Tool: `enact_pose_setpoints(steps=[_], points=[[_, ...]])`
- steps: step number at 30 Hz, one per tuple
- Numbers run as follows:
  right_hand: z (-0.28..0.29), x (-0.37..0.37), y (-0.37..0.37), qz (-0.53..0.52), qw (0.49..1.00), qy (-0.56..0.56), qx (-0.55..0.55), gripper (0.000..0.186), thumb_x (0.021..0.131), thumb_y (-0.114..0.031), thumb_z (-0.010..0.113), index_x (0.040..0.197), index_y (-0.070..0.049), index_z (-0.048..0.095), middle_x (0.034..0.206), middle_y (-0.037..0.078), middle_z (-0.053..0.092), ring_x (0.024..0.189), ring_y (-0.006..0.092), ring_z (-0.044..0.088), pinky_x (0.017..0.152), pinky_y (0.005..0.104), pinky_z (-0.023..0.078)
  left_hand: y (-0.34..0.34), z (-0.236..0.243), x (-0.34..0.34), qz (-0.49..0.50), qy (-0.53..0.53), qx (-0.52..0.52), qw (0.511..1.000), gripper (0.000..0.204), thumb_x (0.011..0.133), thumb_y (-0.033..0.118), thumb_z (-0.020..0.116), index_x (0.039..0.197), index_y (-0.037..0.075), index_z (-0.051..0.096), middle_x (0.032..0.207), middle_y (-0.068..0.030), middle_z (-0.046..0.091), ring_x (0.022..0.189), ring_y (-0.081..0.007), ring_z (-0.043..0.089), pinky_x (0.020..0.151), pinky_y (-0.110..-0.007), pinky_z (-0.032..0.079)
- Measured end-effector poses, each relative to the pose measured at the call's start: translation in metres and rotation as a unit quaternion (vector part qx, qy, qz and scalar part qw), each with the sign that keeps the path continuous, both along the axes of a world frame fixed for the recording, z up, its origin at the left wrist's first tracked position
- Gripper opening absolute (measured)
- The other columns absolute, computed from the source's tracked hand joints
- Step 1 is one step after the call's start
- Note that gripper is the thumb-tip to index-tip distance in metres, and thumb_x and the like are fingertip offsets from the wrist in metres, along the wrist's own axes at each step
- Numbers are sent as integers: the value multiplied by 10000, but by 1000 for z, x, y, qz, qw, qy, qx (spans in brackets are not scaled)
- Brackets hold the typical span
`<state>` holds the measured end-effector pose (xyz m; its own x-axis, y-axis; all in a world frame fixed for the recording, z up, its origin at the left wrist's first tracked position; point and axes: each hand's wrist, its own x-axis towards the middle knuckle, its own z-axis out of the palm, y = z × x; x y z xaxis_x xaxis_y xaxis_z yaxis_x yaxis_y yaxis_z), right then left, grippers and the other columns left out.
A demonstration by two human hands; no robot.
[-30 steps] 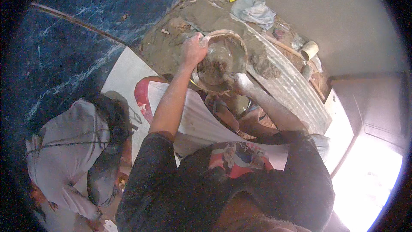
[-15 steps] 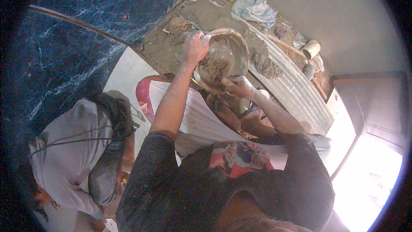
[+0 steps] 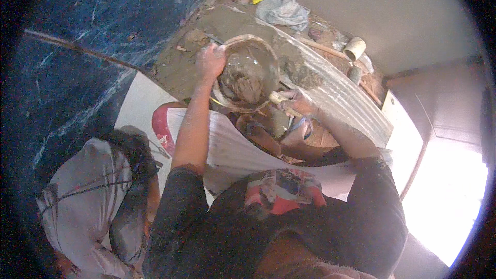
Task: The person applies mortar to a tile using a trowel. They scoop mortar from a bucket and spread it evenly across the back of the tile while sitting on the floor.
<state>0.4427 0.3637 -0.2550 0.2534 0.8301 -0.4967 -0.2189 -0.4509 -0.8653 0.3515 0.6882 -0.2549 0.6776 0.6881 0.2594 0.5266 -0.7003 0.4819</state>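
Observation:
My left hand is closed on the left rim of a round basin, which is tilted so that its inside shows. Wet grey-brown mortar lies in the bottom of it. My right hand is wrapped round a tool with a pale handle, just off the basin's lower right rim. The tool's working end cannot be made out.
Spread mortar covers the floor beyond the basin. To the right lie a ribbed tile, a crumpled plastic bag and a pale cup. Another person crouches at left, beside dark marble slabs.
My right hand has drawn away from the basin's lower rim with the pale-handled tool. The basin sits further left in the picture as the whole view shifts, with the mortar inside now heaped differently.

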Motion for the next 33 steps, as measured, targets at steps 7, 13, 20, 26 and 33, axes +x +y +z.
enact_pose_setpoints(steps=[7,13,20,26,33], points=[[38,40,-78,-68,988,-135,-19,379,791,-109,653,1150,8,618,818,51,644,640,93,584,587,240,482,2,11,-2,20,-18,-6,1000,316,834,336,592,945,43,638,940,-199,648,923,-406,598,800,-483,463],[69,59,-141,-69,898,-405,-159,444,748,-189,696,1149,-17,618,891,75,637,711,138,601,660,283,499,11,7,1,12,15,-30,999,332,837,324,585,1004,43,646,974,-191,648,932,-408,596,808,-480,465],[56,59,-181,13,753,-580,-311,441,752,-151,601,1179,-58,542,993,176,621,942,355,590,800,434,477,3,18,3,1,48,1,999,360,855,323,561,998,2,641,1000,-209,642,954,-408,594,828,-469,458],[91,38,-176,-71,758,-563,-321,365,838,-145,512,1193,-98,442,1106,235,570,987,422,577,827,523,456,16,6,-1,-16,2,-40,999,370,856,322,572,1012,-6,638,1001,-247,632,980,-402,591,856,-467,446],[74,31,-164,-136,820,-486,-269,430,810,-200,597,1180,-34,454,947,249,637,893,435,610,783,494,481,38,-13,2,30,49,-14,998,398,850,366,582,1038,21,645,1056,-235,627,1025,-402,574,880,-459,443]])
